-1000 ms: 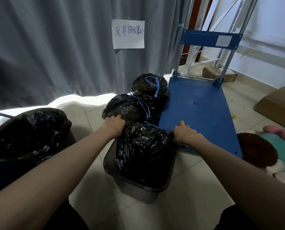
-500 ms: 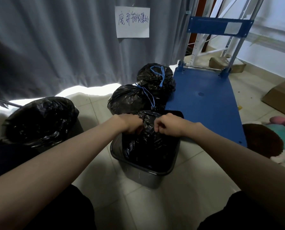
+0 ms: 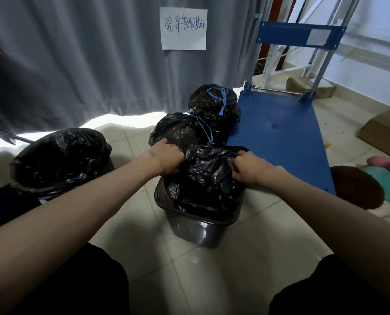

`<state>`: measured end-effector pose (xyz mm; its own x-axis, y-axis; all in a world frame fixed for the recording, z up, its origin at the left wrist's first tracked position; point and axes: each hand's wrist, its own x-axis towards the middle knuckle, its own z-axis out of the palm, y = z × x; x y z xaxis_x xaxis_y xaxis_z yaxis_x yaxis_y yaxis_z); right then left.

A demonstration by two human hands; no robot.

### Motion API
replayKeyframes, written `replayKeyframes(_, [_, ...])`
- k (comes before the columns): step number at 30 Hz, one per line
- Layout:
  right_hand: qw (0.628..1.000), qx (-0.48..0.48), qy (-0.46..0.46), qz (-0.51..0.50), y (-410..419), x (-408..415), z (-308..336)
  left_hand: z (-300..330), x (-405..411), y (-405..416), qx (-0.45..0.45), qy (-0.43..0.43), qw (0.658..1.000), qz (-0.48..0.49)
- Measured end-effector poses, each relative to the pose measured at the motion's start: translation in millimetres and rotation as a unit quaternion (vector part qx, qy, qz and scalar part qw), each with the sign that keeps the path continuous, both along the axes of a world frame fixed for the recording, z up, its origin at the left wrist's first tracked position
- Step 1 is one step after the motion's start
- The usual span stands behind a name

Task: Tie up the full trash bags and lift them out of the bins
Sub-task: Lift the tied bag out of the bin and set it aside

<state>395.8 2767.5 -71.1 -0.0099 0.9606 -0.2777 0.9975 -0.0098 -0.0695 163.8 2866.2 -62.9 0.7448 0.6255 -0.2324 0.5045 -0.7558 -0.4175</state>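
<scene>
Trash bag [image 3: 203, 178] in the grey bin [image 3: 196, 230] is gripped by left hand [image 3: 166, 159] and right hand [image 3: 246, 165]; two tied bags [image 3: 180, 130] sit behind the bin, one lined bin [image 3: 60, 160] to its left

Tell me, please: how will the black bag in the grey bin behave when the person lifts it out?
The black bag is thin crinkled film, so it will probably sag and stretch. Both the left hand and the right hand grip its top edge, which suggests some weight. The grey bin looks light; it may rise too.

Grey curtain [image 3: 76, 64] (paper sign [image 3: 183, 28] pinned), pale tiled floor [image 3: 212, 280], blue cart [image 3: 280, 137]
</scene>
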Motion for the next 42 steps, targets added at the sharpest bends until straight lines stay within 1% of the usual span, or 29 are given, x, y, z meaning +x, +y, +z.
replayKeyframes(3, [0.999,0.008,0.020,-0.046,1,3,-2,2,-3,-2,-0.036,-0.027,0.998,0.042])
replayKeyframes(8, [0.991,-0.001,0.082,-0.103,-3,4,-7,0,-14,-6,-0.065,-0.005,0.992,0.109])
replayKeyframes(11, [0.988,-0.001,0.103,-0.114,-3,5,-7,-5,-13,-6,-0.065,-0.020,0.990,0.126])
replayKeyframes(13, [0.992,0.004,0.073,-0.106,-3,5,-7,-5,-10,-6,-0.047,-0.037,0.990,0.131])
replayKeyframes(15, [0.995,0.023,0.007,-0.093,-1,3,-6,-4,-6,-5,-0.029,-0.051,0.990,0.127])
replayKeyframes(16, [0.996,0.030,-0.012,-0.085,1,1,-6,-3,-4,-4,-0.024,-0.064,0.991,0.115])
replayKeyframes(18, [0.997,0.026,0.005,-0.077,5,-3,-5,-1,0,-2,-0.030,-0.087,0.994,0.063])
replayKeyframes(20, [0.996,0.004,0.034,-0.082,8,-5,-6,0,2,-1,-0.060,-0.090,0.994,0.030])
replayKeyframes(23, [0.992,-0.027,0.020,-0.123,7,0,-10,-3,-1,1,-0.108,-0.062,0.991,0.056])
replayKeyframes(25, [0.990,-0.033,-0.005,-0.140,5,-1,-11,-4,-4,2,-0.105,-0.057,0.991,0.067])
replayKeyframes(27, [0.991,-0.005,-0.047,-0.125,4,-5,-10,-2,-4,3,-0.098,-0.073,0.991,0.058])
replayKeyframes(29, [0.993,0.053,-0.066,-0.087,4,-12,-3,0,-2,1,-0.118,-0.103,0.987,0.041])
replayKeyframes(30, [0.994,0.080,-0.051,-0.061,5,-15,1,2,0,-1,-0.142,-0.118,0.982,0.036])
replayKeyframes(31, [0.995,0.097,-0.018,-0.032,5,-19,5,3,1,-3,-0.172,-0.129,0.976,0.035])
replayKeyframes(32, [0.994,0.100,0.035,-0.004,5,-23,8,4,2,-5,-0.203,-0.135,0.969,0.037])
replayKeyframes(33, [0.992,0.082,0.089,0.019,4,-28,11,5,3,-8,-0.230,-0.135,0.963,0.041])
replayKeyframes(34, [0.990,0.043,0.132,0.035,1,-34,14,6,4,-11,-0.253,-0.134,0.957,0.043])
replayKeyframes(35, [0.986,-0.005,0.161,0.048,-4,-39,17,5,4,-14,-0.275,-0.137,0.951,0.048])
replayKeyframes(36, [0.982,-0.052,0.171,0.061,-9,-44,19,5,5,-18,-0.295,-0.140,0.944,0.051])
replayKeyframes(37, [0.980,-0.091,0.160,0.072,-14,-48,19,3,5,-22,-0.311,-0.144,0.938,0.054])
replayKeyframes(39, [0.982,-0.125,0.111,0.089,-22,-51,13,-1,5,-29,-0.332,-0.145,0.931,0.052])
replayKeyframes(41, [0.986,-0.112,0.079,0.092,-25,-50,7,-3,4,-35,-0.340,-0.147,0.928,0.048])
replayKeyframes(42, [0.988,-0.097,0.081,0.090,-27,-48,7,-2,4,-38,-0.343,-0.147,0.927,0.046])
